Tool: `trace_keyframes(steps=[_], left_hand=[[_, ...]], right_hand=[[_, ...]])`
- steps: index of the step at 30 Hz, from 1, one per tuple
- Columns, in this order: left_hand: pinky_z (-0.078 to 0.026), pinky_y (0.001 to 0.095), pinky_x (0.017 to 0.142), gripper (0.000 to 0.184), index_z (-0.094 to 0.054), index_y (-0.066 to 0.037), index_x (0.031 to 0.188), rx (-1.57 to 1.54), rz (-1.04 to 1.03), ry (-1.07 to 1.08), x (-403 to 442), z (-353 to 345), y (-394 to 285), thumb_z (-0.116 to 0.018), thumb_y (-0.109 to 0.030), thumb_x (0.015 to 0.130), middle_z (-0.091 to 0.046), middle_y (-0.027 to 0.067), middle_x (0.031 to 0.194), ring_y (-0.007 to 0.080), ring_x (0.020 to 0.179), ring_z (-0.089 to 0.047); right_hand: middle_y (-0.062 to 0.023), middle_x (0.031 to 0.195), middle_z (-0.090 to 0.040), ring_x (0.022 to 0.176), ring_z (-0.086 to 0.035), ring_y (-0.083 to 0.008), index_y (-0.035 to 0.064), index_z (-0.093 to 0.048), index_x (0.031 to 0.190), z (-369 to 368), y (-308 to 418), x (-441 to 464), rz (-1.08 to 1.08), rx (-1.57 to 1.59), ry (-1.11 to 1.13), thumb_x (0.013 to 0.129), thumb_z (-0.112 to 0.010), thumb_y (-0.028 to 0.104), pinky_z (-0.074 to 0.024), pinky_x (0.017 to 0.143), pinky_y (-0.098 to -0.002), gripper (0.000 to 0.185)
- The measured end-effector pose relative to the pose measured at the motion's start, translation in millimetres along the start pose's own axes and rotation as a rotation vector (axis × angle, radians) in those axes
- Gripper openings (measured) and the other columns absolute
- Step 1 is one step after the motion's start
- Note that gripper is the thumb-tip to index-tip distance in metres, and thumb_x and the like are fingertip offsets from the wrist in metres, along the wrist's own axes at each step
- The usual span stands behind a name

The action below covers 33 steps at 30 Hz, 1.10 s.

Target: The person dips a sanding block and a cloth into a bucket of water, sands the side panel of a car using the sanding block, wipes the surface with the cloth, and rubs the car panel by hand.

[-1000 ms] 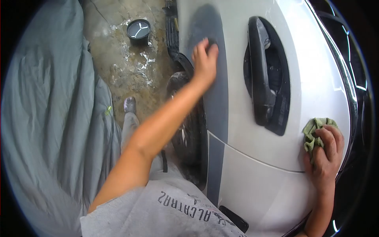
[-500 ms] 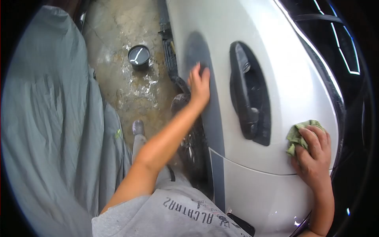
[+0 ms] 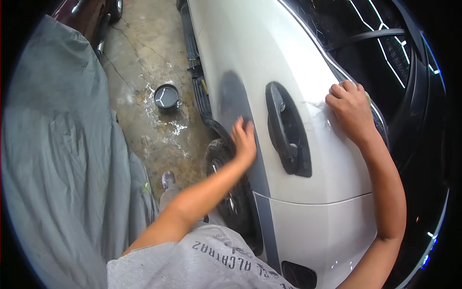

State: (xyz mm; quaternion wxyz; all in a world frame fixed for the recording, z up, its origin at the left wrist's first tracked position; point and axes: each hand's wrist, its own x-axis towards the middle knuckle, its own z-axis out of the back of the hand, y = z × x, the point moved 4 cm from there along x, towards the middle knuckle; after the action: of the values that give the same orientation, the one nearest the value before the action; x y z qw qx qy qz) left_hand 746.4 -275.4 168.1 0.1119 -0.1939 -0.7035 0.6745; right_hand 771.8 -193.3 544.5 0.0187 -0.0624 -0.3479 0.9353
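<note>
My right hand [image 3: 350, 107] presses on the silver car door [image 3: 327, 168] just below the window, fingers bent over a green cloth [image 3: 368, 98]. Only a sliver of the cloth shows past the hand's edge. Lower down, my left hand [image 3: 244, 139] rests against the dull grey patch [image 3: 233, 94] on the door, its fingers stretched and holding nothing. Between my two hands is the black door handle [image 3: 284, 132] in its dark recess.
On the wet concrete floor stands a black bucket [image 3: 166, 98] of liquid. A grey cover [image 3: 72, 154] drapes something along the left. Beneath the door are a tyre [image 3: 226, 192] and a dark sill [image 3: 199, 91]. Dark window glass [image 3: 370, 67] lies at upper right.
My right hand has slid forward and up along the door with the cloth, from behind the handle to beside the window edge. The view has shifted; my left hand stays on the grey patch.
</note>
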Motion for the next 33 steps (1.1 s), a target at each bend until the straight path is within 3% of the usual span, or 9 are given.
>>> trace_keyframes(steps=[4,10,16,18,22,25,29,30,33], left_hand=[[-0.026,0.0517,0.117,0.057,-0.041,0.003,0.146,0.025,-0.1,0.035,-51.9,4.3,2.2,-0.056,-0.034,0.105,-0.047,0.0248,0.144,0.0413,0.136,-0.042],[-0.033,0.051,0.114,0.055,-0.048,0.0,0.141,0.033,0.139,-0.08,140.0,-19.6,6.5,-0.057,-0.04,0.104,-0.052,0.0258,0.141,0.0442,0.133,-0.043],[-0.024,0.0501,0.118,0.054,-0.04,0.003,0.149,0.067,-0.15,0.06,-44.1,3.2,11.5,-0.053,-0.027,0.106,-0.047,0.0238,0.144,0.0394,0.137,-0.042],[-0.025,0.0495,0.118,0.053,-0.041,0.003,0.148,0.029,-0.191,0.022,-18.3,0.3,8.9,-0.053,-0.028,0.106,-0.048,0.0247,0.144,0.0399,0.137,-0.041],[-0.031,0.0481,0.116,0.052,-0.046,0.002,0.143,-0.067,-0.022,-0.051,162.8,-24.1,12.2,-0.056,-0.033,0.105,-0.05,0.0254,0.144,0.0415,0.137,-0.041],[-0.032,0.0479,0.116,0.052,-0.046,0.002,0.143,-0.087,0.014,-0.02,191.3,-23.6,11.7,-0.056,-0.033,0.105,-0.05,0.0252,0.144,0.0413,0.137,-0.041],[-0.026,0.0508,0.118,0.052,-0.041,0.004,0.147,0.056,-0.291,0.071,-4.9,2.4,0.4,-0.052,-0.025,0.106,-0.046,0.0243,0.145,0.0396,0.138,-0.039],[-0.027,0.0449,0.118,0.049,-0.04,0.002,0.149,0.095,-0.307,0.063,-3.8,2.4,1.0,-0.048,-0.023,0.108,-0.046,0.0225,0.144,0.0363,0.139,-0.039],[-0.028,0.0466,0.118,0.053,-0.041,0.003,0.147,-0.015,-0.158,0.023,93.7,-11.8,-3.7,-0.052,-0.03,0.107,-0.047,0.0248,0.144,0.0384,0.138,-0.039]], right_hand=[[-0.0068,0.102,-0.067,0.108,-0.061,-0.0278,0.0092,-0.071,0.089,12.1,-5.0,-17.2,-0.042,0.045,0.017,0.078,-0.073,0.003,-0.048,0.096,-0.0457,0.013],[-0.0133,0.125,-0.062,0.124,-0.057,-0.0368,0.0063,-0.068,0.106,67.6,-5.5,-94.3,-0.055,0.169,-0.007,0.073,-0.076,0.003,-0.0466,0.104,-0.0519,0.034],[-0.0177,0.129,-0.061,0.124,-0.057,-0.0422,0.0055,-0.068,0.112,62.9,-21.8,-122.4,-0.097,0.344,-0.011,0.068,-0.078,0.005,-0.0484,0.101,-0.0532,0.045],[-0.0191,0.128,-0.061,0.122,-0.058,-0.0424,0.0055,-0.067,0.112,58.6,-20.1,-123.7,-0.109,0.354,-0.006,0.065,-0.077,0.004,-0.0485,0.1,-0.0545,0.047],[-0.0199,0.127,-0.06,0.118,-0.06,-0.0425,0.006,-0.066,0.114,54.3,-22.5,-121.7,-0.075,0.306,0.005,0.064,-0.075,0.005,-0.0483,0.099,-0.0572,0.051],[-0.0204,0.127,-0.06,0.117,-0.06,-0.0428,0.0061,-0.065,0.116,55.3,-21.3,-121.4,-0.081,0.316,0.019,0.066,-0.074,0.007,-0.048,0.098,-0.0585,0.051],[-0.021,0.127,-0.06,0.117,-0.06,-0.0438,0.0063,-0.065,0.117,53.7,-23.7,-116.1,-0.088,0.331,0.025,0.068,-0.073,0.009,-0.0475,0.097,-0.0604,0.049],[-0.0211,0.127,-0.06,0.116,-0.06,-0.0441,0.0064,-0.065,0.117,54.5,-24.1,-117.8,-0.089,0.332,0.031,0.069,-0.073,0.01,-0.0474,0.097,-0.0609,0.049],[-0.0218,0.128,-0.059,0.116,-0.059,-0.0451,0.0069,-0.065,0.117,51.8,-25.7,-120.4,-0.09,0.33,0.049,0.069,-0.073,0.011,-0.0472,0.096,-0.0616,0.049]])
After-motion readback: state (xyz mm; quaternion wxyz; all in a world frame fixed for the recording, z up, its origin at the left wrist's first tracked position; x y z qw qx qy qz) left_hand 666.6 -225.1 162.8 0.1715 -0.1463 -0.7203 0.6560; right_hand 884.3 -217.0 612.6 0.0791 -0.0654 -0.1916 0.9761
